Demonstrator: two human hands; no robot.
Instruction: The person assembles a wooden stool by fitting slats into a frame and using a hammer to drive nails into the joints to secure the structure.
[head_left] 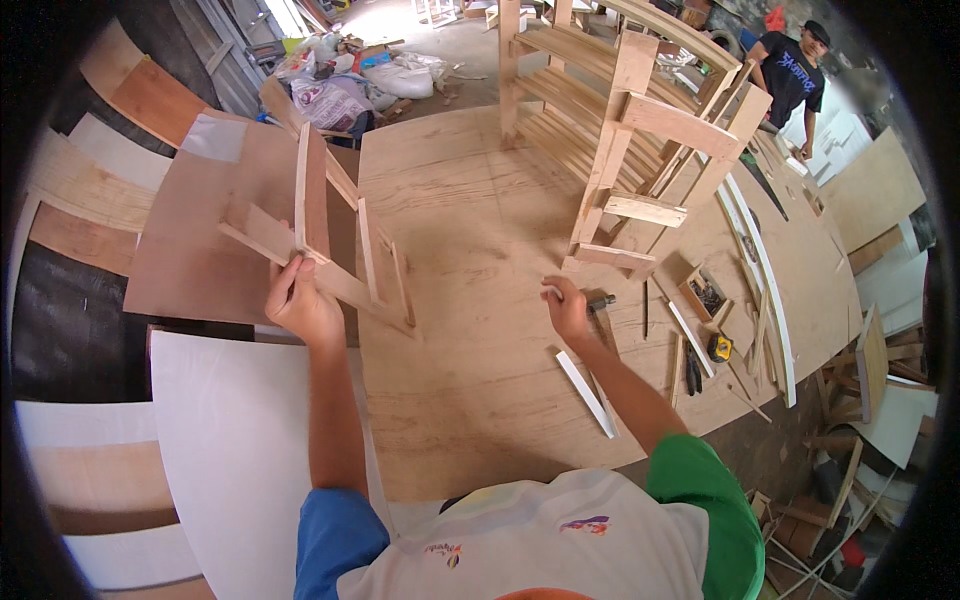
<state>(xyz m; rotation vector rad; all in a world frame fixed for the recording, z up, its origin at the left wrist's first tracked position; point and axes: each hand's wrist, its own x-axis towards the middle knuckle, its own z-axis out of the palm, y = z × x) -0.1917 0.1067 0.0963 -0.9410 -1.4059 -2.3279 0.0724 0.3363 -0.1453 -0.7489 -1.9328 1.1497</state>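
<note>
My left hand point(305, 312) is closed around the lower corner of a wooden frame point(314, 190) made of narrow boards. The frame is tilted up at the left edge of the plywood worktop point(460, 390), and its far lower end seems to rest on the sheet. Over the middle of the worktop, my right hand point(567, 308) has its fingers curled in; whether they hold something small cannot be made out. Close beside that hand lies a hammer point(601, 302), its handle partly hidden by my forearm. Under the forearm is a white strip point(584, 392).
A slatted wooden rack point(610, 180) stands at the far side. To the right lie an open wooden box point(706, 292) of small dark pieces, a yellow tape measure point(720, 347), pliers point(692, 370) and long strips. Another person point(795, 80) works at the far right. Sacks point(340, 100) lie beyond.
</note>
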